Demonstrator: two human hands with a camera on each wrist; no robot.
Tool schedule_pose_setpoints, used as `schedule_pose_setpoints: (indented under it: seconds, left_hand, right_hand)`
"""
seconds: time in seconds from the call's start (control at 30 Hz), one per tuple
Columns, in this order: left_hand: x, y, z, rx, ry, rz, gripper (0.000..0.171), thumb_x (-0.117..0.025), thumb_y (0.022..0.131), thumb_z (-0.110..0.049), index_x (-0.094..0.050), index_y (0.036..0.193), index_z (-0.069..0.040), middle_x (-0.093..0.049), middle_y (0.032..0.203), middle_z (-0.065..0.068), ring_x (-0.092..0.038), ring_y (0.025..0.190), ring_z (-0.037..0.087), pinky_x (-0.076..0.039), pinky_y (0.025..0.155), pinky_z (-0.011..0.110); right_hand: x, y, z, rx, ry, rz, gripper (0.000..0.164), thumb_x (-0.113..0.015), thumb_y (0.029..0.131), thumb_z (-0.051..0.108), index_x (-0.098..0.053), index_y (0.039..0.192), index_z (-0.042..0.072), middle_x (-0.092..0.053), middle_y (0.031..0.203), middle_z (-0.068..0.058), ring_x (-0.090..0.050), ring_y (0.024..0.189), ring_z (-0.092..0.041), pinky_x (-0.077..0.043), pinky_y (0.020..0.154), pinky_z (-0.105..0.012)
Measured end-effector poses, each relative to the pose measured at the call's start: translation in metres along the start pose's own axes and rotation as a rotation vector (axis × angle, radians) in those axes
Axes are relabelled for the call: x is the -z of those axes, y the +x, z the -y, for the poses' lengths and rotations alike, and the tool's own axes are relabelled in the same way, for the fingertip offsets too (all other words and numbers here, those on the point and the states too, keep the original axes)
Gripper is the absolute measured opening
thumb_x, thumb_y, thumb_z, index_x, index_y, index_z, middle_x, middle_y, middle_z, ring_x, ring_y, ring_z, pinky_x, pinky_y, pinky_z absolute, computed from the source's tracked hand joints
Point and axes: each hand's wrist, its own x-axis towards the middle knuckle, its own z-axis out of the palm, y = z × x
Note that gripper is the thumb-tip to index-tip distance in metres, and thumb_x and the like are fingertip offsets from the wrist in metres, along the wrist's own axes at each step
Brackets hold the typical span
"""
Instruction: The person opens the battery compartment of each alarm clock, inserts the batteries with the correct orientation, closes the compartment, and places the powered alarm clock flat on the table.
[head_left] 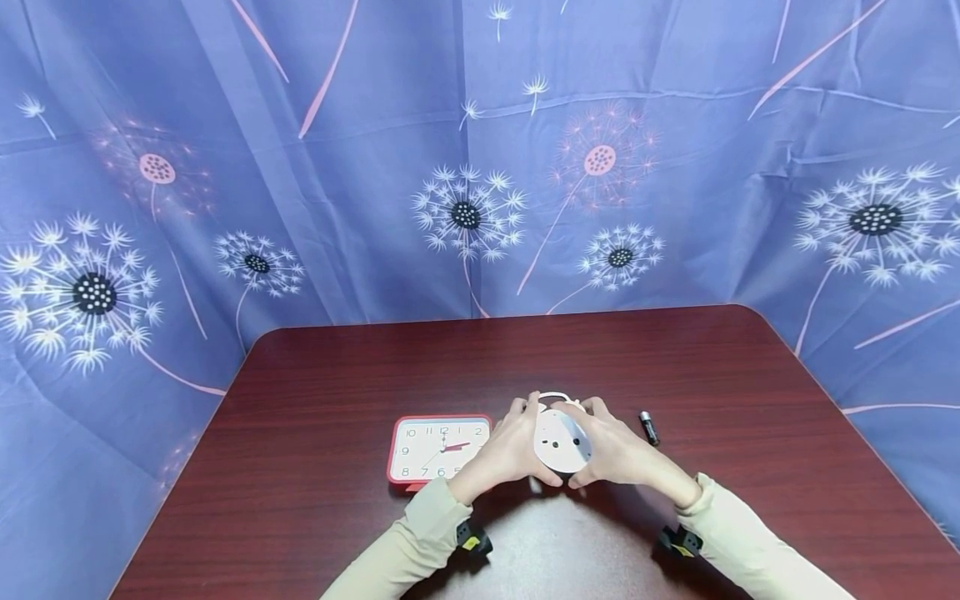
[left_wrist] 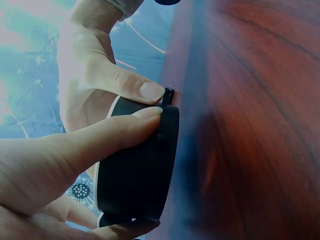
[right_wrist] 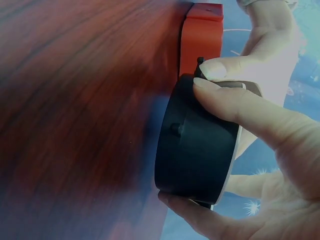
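A round alarm clock (head_left: 562,427) with a black casing, a white back with small knobs and a white top handle is held between both hands, its back toward the head camera. My left hand (head_left: 510,446) grips its left side and my right hand (head_left: 617,446) its right. In the left wrist view, the left thumb (left_wrist: 115,137) lies along the black casing (left_wrist: 137,175), with the other fingers at the far side. The right wrist view has the right thumb (right_wrist: 225,100) on the casing, close to the left thumb (right_wrist: 225,68). The clock's front is hidden.
Left of the hands stands a red-framed rectangular clock (head_left: 420,446), partly behind the left hand. A black and silver battery (head_left: 648,427) lies right of the hands on the dark wooden table (head_left: 360,367). A blue dandelion-patterned cloth (head_left: 375,208) hangs behind the table.
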Motion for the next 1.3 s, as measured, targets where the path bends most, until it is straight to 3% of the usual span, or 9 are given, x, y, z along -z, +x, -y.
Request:
schedule_pose_setpoints:
  seconds: [0.47,0.97,1.3]
  left_hand:
    - [-0.005,-0.001,-0.002,0.035,0.007,0.005,0.12,-0.099,0.042,-0.03,-0.033,0.138,0.001,-0.051,0.114,0.019,-0.062,0.091,0.034,-0.054,0.076,0.037]
    - [-0.009,0.0,0.0,0.013,0.042,0.025,0.124,-0.099,0.043,-0.028,-0.034,0.143,0.005,-0.052,0.125,0.019,-0.059,0.11,0.032,-0.05,0.094,0.039]
    - [-0.01,-0.001,0.0,0.001,0.029,0.046,0.125,-0.098,0.045,-0.025,-0.03,0.146,0.007,-0.05,0.13,0.02,-0.056,0.115,0.033,-0.048,0.097,0.038]
  right_hand:
    - [-0.003,-0.001,0.001,0.0,-0.009,0.022,0.103,-0.094,0.049,0.015,-0.044,0.139,0.009,-0.045,0.114,-0.022,-0.054,0.078,-0.021,-0.048,0.065,-0.037]
    - [-0.008,-0.004,0.007,-0.077,-0.03,0.017,0.1,-0.094,0.045,0.015,-0.048,0.133,0.01,-0.046,0.112,-0.024,-0.054,0.078,-0.023,-0.048,0.063,-0.036]
    - [-0.012,-0.005,0.008,-0.022,-0.068,-0.049,0.099,-0.095,0.041,0.016,-0.051,0.129,0.006,-0.049,0.105,-0.022,-0.049,0.093,-0.027,-0.047,0.07,-0.038]
